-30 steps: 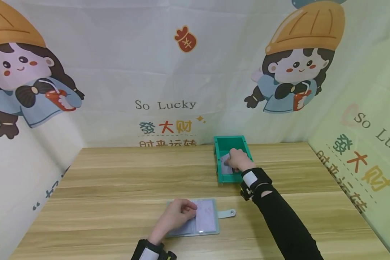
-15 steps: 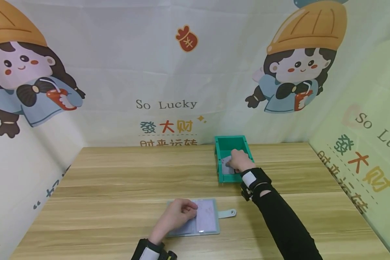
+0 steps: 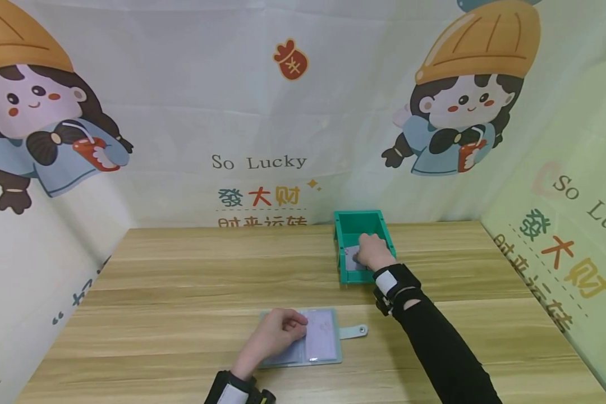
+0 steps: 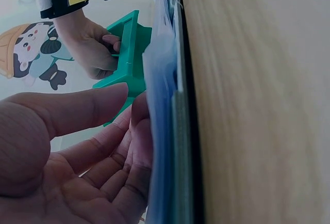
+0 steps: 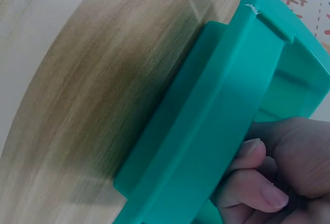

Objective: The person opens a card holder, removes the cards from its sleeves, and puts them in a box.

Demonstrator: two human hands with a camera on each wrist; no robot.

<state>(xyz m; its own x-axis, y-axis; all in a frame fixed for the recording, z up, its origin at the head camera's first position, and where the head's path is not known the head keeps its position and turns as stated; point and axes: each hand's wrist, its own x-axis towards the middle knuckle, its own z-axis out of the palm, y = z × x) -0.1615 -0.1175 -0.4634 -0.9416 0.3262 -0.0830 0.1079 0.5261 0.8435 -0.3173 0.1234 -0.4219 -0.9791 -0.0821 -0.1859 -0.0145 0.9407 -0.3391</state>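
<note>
An open card album (image 3: 321,335) with clear sleeves and a snap strap lies near the front of the table. Over its left page rests my left hand (image 3: 278,335); the left wrist view shows its fingers loosely bent against the clear sleeve (image 4: 161,74), thumb apart, nothing visibly held. Farther back stands a green box (image 3: 356,277). My right hand (image 3: 376,251) reaches down inside it, fingers curled, beside a pale card (image 3: 352,259) on the box floor. In the right wrist view, the box wall hides the thumb tip and forefinger, so a grip on the card cannot be made out.
The wooden table (image 3: 192,275) carries the album and the box. A printed cloth backdrop (image 3: 182,112) rises behind the table, close to the box's far end, and cloth also hangs along both sides. The album's strap (image 3: 353,331) points right.
Inside the box, my right hand has shifted slightly downward, and the card's upper part now looks lower. My left hand has kept its place on the album.
</note>
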